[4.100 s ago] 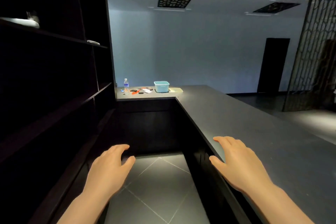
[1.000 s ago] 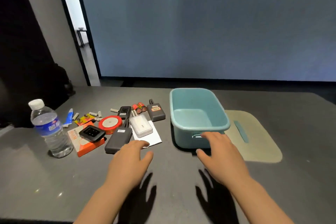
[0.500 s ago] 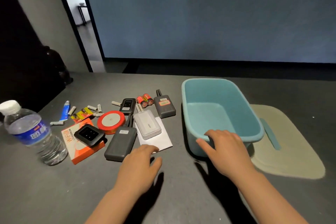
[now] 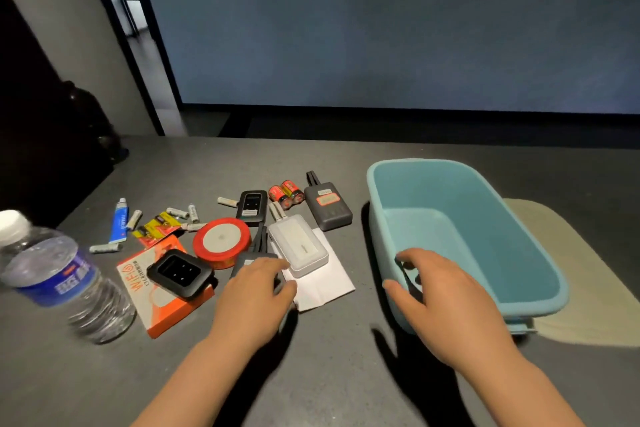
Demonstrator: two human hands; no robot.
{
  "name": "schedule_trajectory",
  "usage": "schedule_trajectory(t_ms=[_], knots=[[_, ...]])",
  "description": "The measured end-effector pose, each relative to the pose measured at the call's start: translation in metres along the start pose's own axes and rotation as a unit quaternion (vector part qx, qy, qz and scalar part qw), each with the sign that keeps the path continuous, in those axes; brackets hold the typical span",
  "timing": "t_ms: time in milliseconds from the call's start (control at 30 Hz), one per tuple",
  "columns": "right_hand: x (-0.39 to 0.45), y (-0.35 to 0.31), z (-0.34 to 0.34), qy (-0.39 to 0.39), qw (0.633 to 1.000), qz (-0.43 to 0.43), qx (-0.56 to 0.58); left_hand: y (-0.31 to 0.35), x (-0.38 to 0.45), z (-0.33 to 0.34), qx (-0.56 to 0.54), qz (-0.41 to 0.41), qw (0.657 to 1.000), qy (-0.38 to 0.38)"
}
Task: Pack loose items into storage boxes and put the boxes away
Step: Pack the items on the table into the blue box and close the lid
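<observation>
Two bare forearms are seen rising from the lower edge of the frame, each ending in an ungloved hand: the left hand (image 4: 254, 298) at lower centre, the right hand (image 4: 446, 302) at lower right; no sleeves, watch, rings or bracelets are worn, and the fingernails are kept short and unpainted

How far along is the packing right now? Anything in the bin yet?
Nothing is packed: the teal plastic bin looks empty, and its beige lid lies beside it. In hand: the left hand rests on the dark grey power bank, not yet lifted; the right hand is at the bin's near rim. Left: the white power bank, red tape roll, batteries and the rest.
</observation>
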State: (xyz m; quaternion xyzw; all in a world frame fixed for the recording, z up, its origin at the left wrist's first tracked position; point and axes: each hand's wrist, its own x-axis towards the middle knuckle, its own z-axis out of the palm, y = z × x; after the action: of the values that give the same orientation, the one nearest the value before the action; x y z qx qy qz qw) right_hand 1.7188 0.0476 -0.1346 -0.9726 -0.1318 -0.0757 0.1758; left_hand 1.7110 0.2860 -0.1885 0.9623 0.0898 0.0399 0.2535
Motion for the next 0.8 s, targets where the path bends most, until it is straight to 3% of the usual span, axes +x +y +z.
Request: schedule_trajectory(t_ms=[133, 233, 433, 800], knots=[[0.034, -0.048, 0.032, 0.086, 0.991, -0.092, 0.052, -0.027, 0.002, -0.006, 0.013, -0.018, 1.0, 0.014], [0.059, -0.073, 0.066, 0.026, 0.99, -0.12, 0.076, -0.044, 0.004, -0.003, 0.018, -0.027, 0.999, 0.013], [0.106, -0.077, 0.136, -0.098, 0.993, -0.048, 0.041, -0.051, 0.008, 0.018, 0.022, -0.046, 0.999, 0.019], [0.129, -0.08, 0.166, -0.111, 0.99, 0.077, 0.04, -0.051, 0.019, 0.04, 0.024, -0.118, 0.991, 0.061]])
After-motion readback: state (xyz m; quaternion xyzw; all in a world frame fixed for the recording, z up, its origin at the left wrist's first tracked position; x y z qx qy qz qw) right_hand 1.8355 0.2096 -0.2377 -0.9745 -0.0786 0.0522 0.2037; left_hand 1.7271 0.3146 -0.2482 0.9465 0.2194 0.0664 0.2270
